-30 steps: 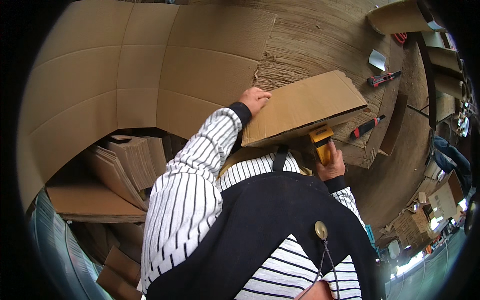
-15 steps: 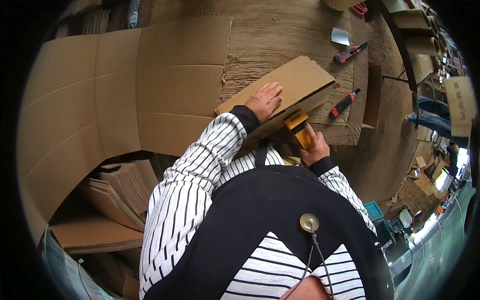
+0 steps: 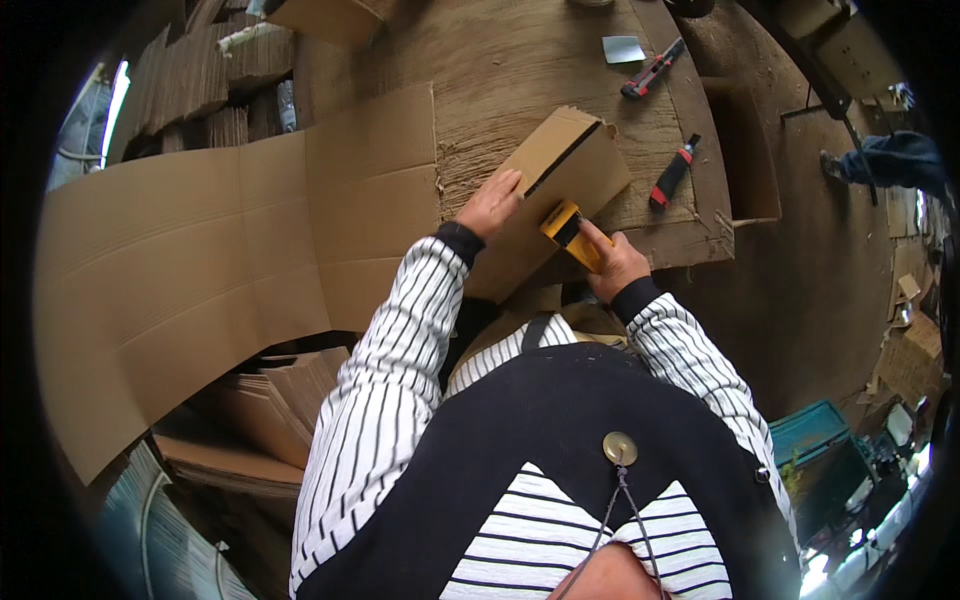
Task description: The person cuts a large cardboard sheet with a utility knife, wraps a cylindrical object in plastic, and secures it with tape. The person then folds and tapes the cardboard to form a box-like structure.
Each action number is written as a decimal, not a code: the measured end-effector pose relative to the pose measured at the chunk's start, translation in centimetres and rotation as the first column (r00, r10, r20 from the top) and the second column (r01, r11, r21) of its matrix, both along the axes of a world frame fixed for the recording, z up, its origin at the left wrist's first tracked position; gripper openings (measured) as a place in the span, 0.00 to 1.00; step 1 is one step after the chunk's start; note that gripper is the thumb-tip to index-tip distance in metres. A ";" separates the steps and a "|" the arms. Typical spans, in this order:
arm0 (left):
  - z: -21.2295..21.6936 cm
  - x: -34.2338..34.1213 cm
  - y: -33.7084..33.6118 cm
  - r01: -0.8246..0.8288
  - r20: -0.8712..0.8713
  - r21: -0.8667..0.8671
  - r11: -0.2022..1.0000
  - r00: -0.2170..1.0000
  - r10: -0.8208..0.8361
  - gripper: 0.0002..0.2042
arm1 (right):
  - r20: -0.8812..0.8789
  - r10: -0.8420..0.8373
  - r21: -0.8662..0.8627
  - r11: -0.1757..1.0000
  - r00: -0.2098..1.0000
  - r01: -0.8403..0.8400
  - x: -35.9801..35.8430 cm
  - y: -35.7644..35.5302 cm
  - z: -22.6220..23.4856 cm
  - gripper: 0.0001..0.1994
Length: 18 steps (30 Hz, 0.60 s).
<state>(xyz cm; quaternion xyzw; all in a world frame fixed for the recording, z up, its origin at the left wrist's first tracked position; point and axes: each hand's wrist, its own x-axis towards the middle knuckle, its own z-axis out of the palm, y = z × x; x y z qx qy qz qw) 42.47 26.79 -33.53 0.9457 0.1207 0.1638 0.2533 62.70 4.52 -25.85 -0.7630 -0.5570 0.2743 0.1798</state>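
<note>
A long brown cardboard box (image 3: 540, 230) lies at a slant near the table's front edge, a dark gap or stripe running along its upper edge. My left hand (image 3: 490, 205) rests on its left edge with fingers stretched out over the cardboard. In my right hand (image 3: 618, 265) is a blocky yellow hand tool (image 3: 575, 235) with a black middle, its exact kind unclear. The tool's head is against or just over the box side facing me; contact cannot be made out.
Two red-and-black utility knives (image 3: 653, 68) (image 3: 675, 172) lie right of the box, with a small white paper (image 3: 623, 49) beyond. A large flattened cardboard sheet (image 3: 370, 185) spreads to the left. Stacked cardboard (image 3: 290, 390) sits below it. A person's leg (image 3: 890, 160) shows far right.
The box has tipped, so its near side faces up more. My left hand has slid toward its left edge, and the yellow tool has moved slightly left with my right hand. The whole view has shifted.
</note>
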 end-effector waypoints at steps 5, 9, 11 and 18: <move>7.8 3.0 -4.6 -0.361 -0.288 -0.070 0.930 0.900 0.327 0.27 | 0.049 0.032 -0.036 0.999 0.998 -0.031 0.7 -0.5 2.3 0.39; 8.5 3.6 -4.6 -0.417 -0.371 -0.042 0.908 0.850 0.373 0.28 | 0.052 0.023 -0.012 1.000 0.998 -0.023 1.7 -2.5 6.2 0.38; 8.3 3.3 -4.6 -0.395 -0.349 -0.013 0.918 0.863 0.366 0.29 | -0.013 -0.027 0.060 0.998 1.000 0.028 2.2 -3.5 9.6 0.36; 9.1 3.8 -4.5 -0.437 -0.464 -0.048 0.898 0.806 0.367 0.27 | 0.065 0.024 0.100 0.995 0.998 -0.030 3.1 -5.4 9.8 0.34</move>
